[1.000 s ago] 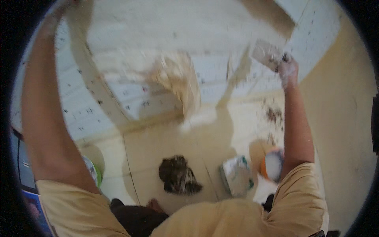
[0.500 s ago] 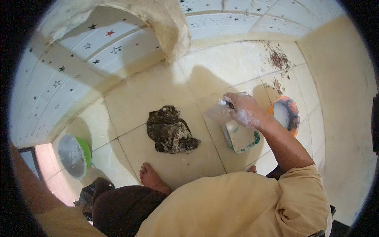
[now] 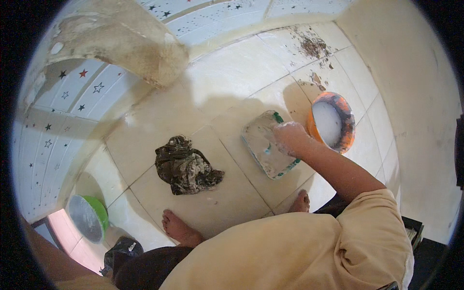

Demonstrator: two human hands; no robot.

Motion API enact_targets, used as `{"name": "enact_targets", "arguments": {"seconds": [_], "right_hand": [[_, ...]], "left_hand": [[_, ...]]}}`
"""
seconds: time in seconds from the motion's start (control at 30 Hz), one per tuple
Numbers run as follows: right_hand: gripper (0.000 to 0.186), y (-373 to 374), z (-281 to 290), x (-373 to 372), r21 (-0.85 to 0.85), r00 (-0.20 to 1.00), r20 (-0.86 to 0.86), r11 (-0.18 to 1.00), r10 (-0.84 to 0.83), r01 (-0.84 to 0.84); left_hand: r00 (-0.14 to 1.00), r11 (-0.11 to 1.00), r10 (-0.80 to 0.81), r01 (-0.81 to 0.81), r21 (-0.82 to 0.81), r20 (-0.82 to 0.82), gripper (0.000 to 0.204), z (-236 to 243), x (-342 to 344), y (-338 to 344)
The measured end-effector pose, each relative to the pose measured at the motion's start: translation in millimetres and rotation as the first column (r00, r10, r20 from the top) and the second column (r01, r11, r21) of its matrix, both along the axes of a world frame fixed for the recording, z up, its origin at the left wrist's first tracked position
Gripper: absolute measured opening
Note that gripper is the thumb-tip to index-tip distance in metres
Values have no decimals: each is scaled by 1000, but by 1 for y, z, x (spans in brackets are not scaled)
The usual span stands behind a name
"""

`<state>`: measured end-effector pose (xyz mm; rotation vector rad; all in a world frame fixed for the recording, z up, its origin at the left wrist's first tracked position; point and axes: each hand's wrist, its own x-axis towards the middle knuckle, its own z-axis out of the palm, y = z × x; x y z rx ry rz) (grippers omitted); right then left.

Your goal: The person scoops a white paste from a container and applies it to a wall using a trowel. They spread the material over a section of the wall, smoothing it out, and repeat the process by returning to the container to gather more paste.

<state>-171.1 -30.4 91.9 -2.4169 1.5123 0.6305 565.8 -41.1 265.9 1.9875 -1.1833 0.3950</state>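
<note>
My right hand (image 3: 289, 138), smeared with white paste, reaches down onto a green rectangular tray (image 3: 261, 145) that lies on the floor tiles, filled with white paste. The fingers are curled over the tray's right edge; whether they hold anything is unclear. Just right of the hand stands an orange bowl (image 3: 349, 126) with white liquid in it. My left forearm runs along the lower left rim of the picture, and its hand is out of sight. My two bare feet (image 3: 180, 227) stand just below the tray.
A crumpled dark rag (image 3: 186, 166) lies left of the tray. A green bucket (image 3: 89, 217) stands at lower left, with a black bag (image 3: 121, 251) beside it. Star-patterned wall tiles (image 3: 72, 101) rise on the left beneath a curved plastered ledge (image 3: 125, 43). Dirt (image 3: 314, 46) is scattered on the far tiles.
My right hand came down from the wall to the floor and has shifted onto the green tray. My view has tilted down toward the floor.
</note>
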Motion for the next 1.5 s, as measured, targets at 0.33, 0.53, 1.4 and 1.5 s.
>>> {"name": "enact_targets", "arguments": {"seconds": [0.33, 0.53, 1.4, 1.5], "right_hand": [[21, 22, -39, -22, -128, 993, 113, 992, 15, 0], [16, 29, -44, -23, -44, 987, 148, 996, -68, 76], [18, 48, -50, -21, 28, 965, 248, 997, -81, 77], [19, 50, -53, -17, -14, 956, 281, 996, -86, 94]], "left_hand": [[971, 961, -178, 206, -185, 157, 33, -33, -144, -2], [543, 196, -582, 816, 543, -605, 39, -125, -450, 32], [106, 348, 207, 921, 174, -973, 41, -265, -562, 75], [134, 280, 138, 945, 169, -981, 49, -263, -559, 92]]}}
